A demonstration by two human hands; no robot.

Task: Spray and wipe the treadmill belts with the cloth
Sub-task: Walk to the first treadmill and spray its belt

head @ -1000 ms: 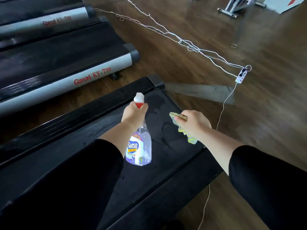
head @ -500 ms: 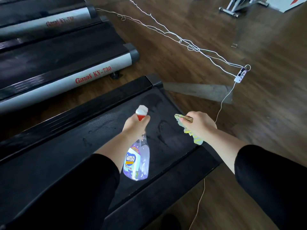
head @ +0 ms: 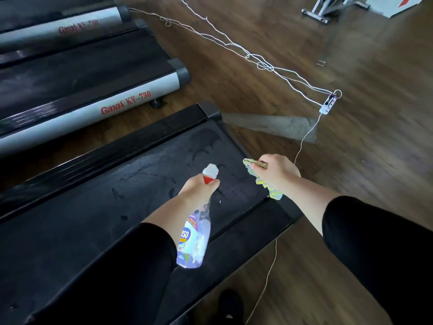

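While the left hand [head: 199, 191] has its fingers wrapped round the spray bottle [head: 194, 240] over the near belt [head: 131, 184], mist lightly, don't soak it. Since the right hand [head: 277, 171] grips the cloth [head: 273, 192] just beside, I'd wipe straight after with overlapping strokes.

Bottle [head: 196, 242] label half behind forearm [head: 165, 214]; far treadmill [head: 70, 22] lettering blurred

There are three treadmills: the near treadmill [head: 117, 195], the middle treadmill [head: 82, 66] and the far treadmill [head: 70, 22]. There are two hands, the left hand [head: 196, 191] and the right hand [head: 276, 172]. There is one spray bottle [head: 194, 240], one cloth [head: 271, 192] and one power strip [head: 328, 105].
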